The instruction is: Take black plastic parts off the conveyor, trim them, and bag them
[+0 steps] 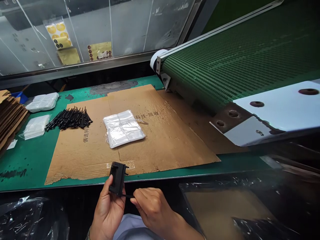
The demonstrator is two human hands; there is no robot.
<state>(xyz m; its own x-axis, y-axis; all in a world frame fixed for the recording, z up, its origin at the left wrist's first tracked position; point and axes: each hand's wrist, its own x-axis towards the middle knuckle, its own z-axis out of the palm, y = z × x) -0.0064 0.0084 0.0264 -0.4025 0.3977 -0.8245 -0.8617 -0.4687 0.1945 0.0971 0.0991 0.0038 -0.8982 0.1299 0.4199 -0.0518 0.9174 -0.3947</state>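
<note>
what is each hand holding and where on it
The left hand grips the black plastic part by its lower end; the right hand pinches a thin black pin by its right end.

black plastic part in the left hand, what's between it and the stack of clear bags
Head view: between black part and bags lies only bare cardboard, with clear tape near its front edge.

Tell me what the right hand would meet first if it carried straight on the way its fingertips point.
The right hand, pinching a thin black plastic pin, points left. It would probably meet the black rectangular plastic frame first, gripped in the left hand; depth is hard to judge.
</note>
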